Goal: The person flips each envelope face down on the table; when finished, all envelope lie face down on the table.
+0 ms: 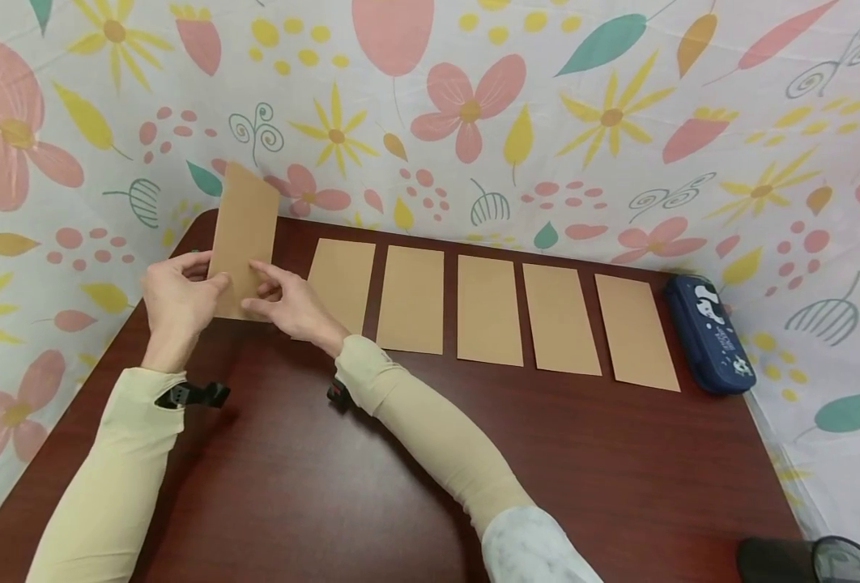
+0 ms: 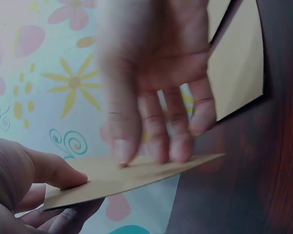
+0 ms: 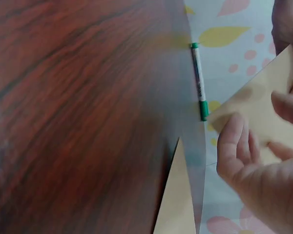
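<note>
At the back left of the table, my left hand (image 1: 176,298) grips a tan paper card (image 1: 246,235) between thumb and fingers, holding it raised at an angle. My right hand (image 1: 291,306) is at the card's lower right, fingers extended. The left wrist view shows the right fingertips (image 2: 180,150) right at the card's surface, with the left thumb (image 2: 68,173) pressing on the near part. Both hands overlap the card in the right wrist view. To the right lies a row of several similar cards (image 1: 486,309) flat on the table.
A dark blue pencil case (image 1: 710,336) lies at the table's right edge, beside the last card. A green-and-white marker (image 3: 199,80) lies along the table's edge. At the bottom right corner is a black object (image 1: 776,560). Flower-patterned cloth (image 1: 466,186) stands behind the table (image 1: 430,453).
</note>
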Demonstrator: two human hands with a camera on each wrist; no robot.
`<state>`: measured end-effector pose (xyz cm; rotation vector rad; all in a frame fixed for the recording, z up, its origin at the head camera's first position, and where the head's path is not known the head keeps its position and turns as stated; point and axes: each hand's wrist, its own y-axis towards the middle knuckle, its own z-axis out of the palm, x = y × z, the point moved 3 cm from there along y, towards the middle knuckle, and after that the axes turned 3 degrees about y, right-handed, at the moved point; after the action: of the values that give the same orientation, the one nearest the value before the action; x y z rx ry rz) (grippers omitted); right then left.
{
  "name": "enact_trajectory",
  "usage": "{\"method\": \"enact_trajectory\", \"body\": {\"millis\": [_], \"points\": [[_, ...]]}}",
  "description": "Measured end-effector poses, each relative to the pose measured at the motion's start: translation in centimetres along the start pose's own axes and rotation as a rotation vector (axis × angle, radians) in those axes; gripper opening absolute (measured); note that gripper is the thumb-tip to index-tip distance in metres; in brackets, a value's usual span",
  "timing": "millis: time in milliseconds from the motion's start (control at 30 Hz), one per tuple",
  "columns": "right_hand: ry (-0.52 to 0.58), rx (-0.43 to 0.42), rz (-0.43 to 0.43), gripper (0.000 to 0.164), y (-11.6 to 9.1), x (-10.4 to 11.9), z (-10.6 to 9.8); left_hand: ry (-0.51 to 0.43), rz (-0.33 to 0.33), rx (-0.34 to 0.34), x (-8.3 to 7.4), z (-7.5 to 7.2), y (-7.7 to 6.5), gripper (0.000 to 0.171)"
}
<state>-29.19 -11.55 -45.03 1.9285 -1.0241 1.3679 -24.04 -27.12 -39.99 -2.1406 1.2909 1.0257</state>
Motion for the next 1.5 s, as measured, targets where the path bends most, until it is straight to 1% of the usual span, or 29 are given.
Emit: {"method": "enact_trajectory", "body": {"millis": [133,200,333,433,500,533,600,667,733,767,800,900,967,1033,1133,1167,1267,1333,1500], "points": [[-0.122,-0.089,0.073,0.072,0.1,-0.5,-0.2,-0.104,-0.081,0.026,0.4,-0.2,0.4,0.048],[-0.154,-0.113,0.119,0.076,0.0,-0.6,-0.2,-0.145,-0.095,0.028,0.6,-0.4,0.5,0.048],[-0.167,-0.131,0.193,0.083,-0.2,-0.6,-0.1,-0.195,-0.122,0.035,0.9,-0.5,0.9,0.049],[-0.142,-0.152,0.216,0.082,-0.3,-0.7,-0.1,-0.211,-0.142,0.060,1.4,-0.4,1.3,0.051],[-0.123,-0.173,0.224,0.080,-0.4,-0.8,0.0,-0.210,-0.133,0.080,1.7,-0.2,1.7,0.053],[-0.112,-0.183,0.229,0.079,-0.4,-0.8,0.0,-0.198,-0.118,0.089,2.0,-0.1,1.9,0.054],[-0.111,-0.198,0.231,0.078,-0.4,-0.8,0.2,-0.141,-0.063,0.089,2.4,-0.1,2.2,0.053],[-0.131,-0.207,0.239,0.078,-0.3,-0.8,0.3,-0.048,0.006,0.073,2.8,0.0,2.5,0.052],[-0.171,-0.221,0.244,0.074,0.0,-0.9,0.4,0.048,0.064,0.067,3.2,0.2,2.7,0.052],[-0.205,-0.232,0.241,0.068,0.6,-1.4,0.6,0.092,0.082,0.068,3.3,0.4,2.9,0.052],[-0.228,-0.241,0.237,0.061,1.2,-2.1,0.8,0.124,0.084,0.081,3.5,0.5,3.0,0.054],[-0.316,-0.250,0.258,0.040,3.3,-4.5,1.6,0.188,0.036,0.152,4.1,1.2,3.6,0.057],[-0.368,-0.233,0.282,0.032,4.2,-5.4,1.9,0.218,0.007,0.184,4.4,1.6,4.0,0.058],[-0.436,-0.208,0.298,0.029,4.7,-5.9,2.1,0.246,-0.006,0.201,4.7,2.1,4.4,0.057],[-0.521,-0.183,0.283,0.031,5.2,-6.3,2.3,0.274,0.006,0.206,4.9,2.6,4.7,0.055],[-0.548,-0.179,0.272,0.033,5.7,-7.0,2.5,0.280,0.000,0.215,4.9,2.7,4.7,0.055],[-0.621,-0.143,0.261,0.036,6.2,-7.5,2.8,0.300,-0.011,0.236,5.1,2.9,4.7,0.054],[-0.662,-0.122,0.257,0.037,6.4,-7.6,3.0,0.306,-0.019,0.250,5.2,3.0,4.7,0.054],[-0.759,-0.094,0.251,0.034,6.7,-7.2,3.5,0.360,-0.017,0.263,5.3,3.1,4.9,0.057]]}}
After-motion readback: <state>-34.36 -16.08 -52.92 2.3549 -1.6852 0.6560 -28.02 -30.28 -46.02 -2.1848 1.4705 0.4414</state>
